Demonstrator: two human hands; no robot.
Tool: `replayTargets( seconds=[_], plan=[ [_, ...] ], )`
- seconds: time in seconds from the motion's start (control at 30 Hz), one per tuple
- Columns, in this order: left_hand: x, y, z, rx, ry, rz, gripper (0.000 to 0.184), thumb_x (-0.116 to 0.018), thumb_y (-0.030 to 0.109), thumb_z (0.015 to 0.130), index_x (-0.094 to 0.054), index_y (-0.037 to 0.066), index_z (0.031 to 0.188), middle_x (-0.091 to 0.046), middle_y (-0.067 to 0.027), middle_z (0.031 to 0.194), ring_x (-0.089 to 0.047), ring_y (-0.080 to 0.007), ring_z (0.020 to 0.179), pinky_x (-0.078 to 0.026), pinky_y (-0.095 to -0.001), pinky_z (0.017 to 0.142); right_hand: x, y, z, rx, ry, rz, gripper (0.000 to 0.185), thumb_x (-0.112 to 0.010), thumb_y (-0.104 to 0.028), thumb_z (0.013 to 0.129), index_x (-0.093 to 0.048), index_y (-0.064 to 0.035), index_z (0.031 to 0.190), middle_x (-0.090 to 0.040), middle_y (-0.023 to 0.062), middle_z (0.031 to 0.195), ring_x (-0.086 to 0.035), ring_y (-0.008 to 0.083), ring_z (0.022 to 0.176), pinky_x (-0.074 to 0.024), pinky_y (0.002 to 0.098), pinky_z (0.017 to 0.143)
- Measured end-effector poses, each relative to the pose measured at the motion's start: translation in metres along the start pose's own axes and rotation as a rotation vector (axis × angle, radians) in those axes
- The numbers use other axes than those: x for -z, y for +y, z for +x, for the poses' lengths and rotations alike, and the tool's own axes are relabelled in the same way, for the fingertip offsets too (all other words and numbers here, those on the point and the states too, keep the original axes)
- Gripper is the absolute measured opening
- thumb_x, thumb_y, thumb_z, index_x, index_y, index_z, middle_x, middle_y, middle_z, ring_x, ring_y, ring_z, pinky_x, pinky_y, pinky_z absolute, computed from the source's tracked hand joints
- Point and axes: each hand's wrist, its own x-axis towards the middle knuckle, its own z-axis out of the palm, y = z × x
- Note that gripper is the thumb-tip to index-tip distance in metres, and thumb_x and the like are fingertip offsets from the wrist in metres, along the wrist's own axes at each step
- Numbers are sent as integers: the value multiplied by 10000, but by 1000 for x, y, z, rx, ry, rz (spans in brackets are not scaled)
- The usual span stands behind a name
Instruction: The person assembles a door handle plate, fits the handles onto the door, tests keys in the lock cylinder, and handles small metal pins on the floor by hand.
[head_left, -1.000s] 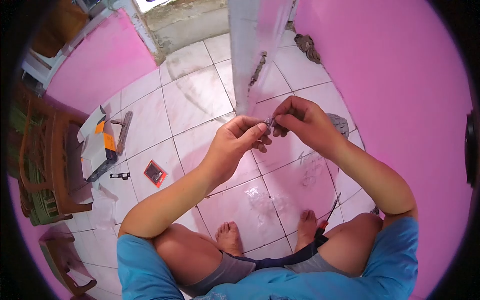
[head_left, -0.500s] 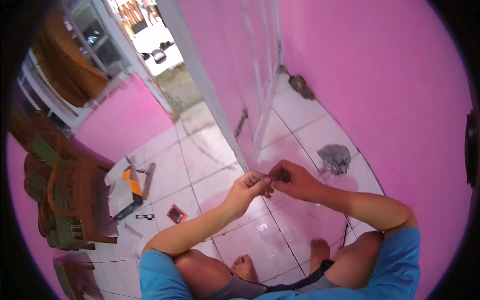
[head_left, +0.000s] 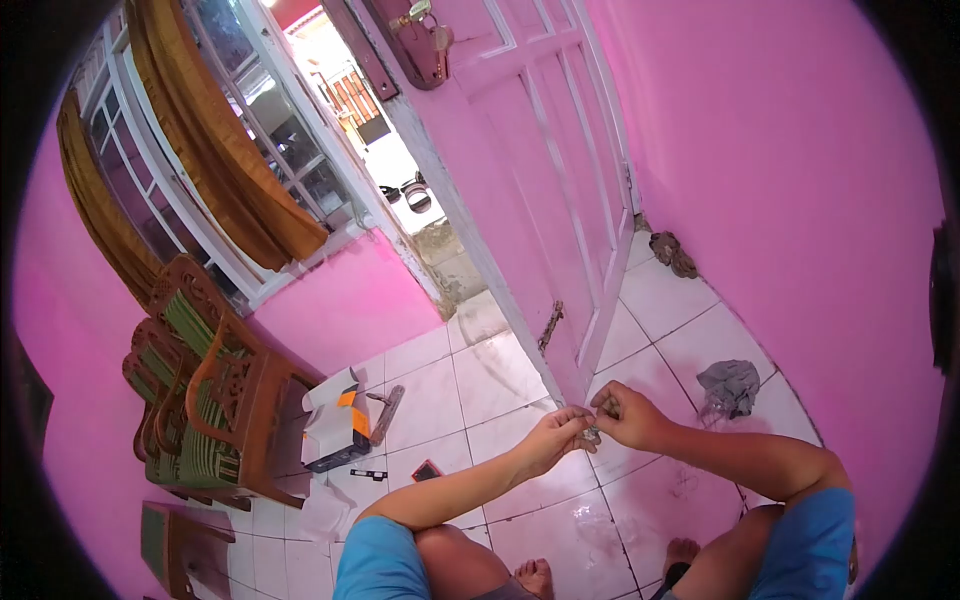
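Note:
My left hand [head_left: 560, 438] is closed in a pinch over the tiled floor, close to the door's lower edge. Just beside it, my right hand [head_left: 630, 417] is also pinched, its fingertips nearly meeting those of the left. A small shiny piece [head_left: 592, 435] shows between the hands, too small to name. Behind them stands the pink door [head_left: 510, 170], ajar, with a worn, dark patch low on its edge. Its lock [head_left: 425, 50] has keys hanging at the top of the view.
To the left are an open box [head_left: 337, 435], a long tool [head_left: 387, 415], a small black item [head_left: 369, 474], a red-and-black item [head_left: 427, 470] and a wooden chair [head_left: 225, 400]. A grey cloth [head_left: 730, 387] and a brown cloth [head_left: 673, 255] lie by the right wall.
The view has tilted up, bringing the door's lock and more of the window into sight. Both hands stay together, with the fingertips slightly shifted and a small shiny piece now showing.

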Motion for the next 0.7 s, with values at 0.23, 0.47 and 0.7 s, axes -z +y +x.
replayTargets(
  seconds=[0.23, 0.47, 0.7],
  plan=[
    [-5, -12, 7, 79, -58, -25, 239, -539, 175, 1036, -572, -6, 1188, -634, -88, 1006, -635, -185, 898, -542, -372, 828, 5, 27, -4, 45, 12, -76, 320, -725, -173, 895, -545, 4, 1092, -667, 89, 851, -647, 148, 760, -520, 314, 676],
    [-10, -12, 6, 24, -28, 90, 231, -524, 168, 1029, -569, -1, 1179, -617, -71, 1020, -616, -162, 904, -521, -349, 827, 2, 40, -3, 6, 0, -61, 335, -720, -174, 900, -524, 10, 1100, -666, 104, 863, -646, 157, 761, -519, 317, 676],
    [-10, -18, 10, 2, -11, 33, 183, -564, 183, 1005, -597, 36, 1108, -645, -59, 956, -646, -162, 808, -539, -341, 769, 1, 35, -4, -12, 4, -31, 283, -676, -138, 918, -512, 16, 1090, -665, 122, 869, -646, 165, 766, -516, 316, 681]
  ],
)
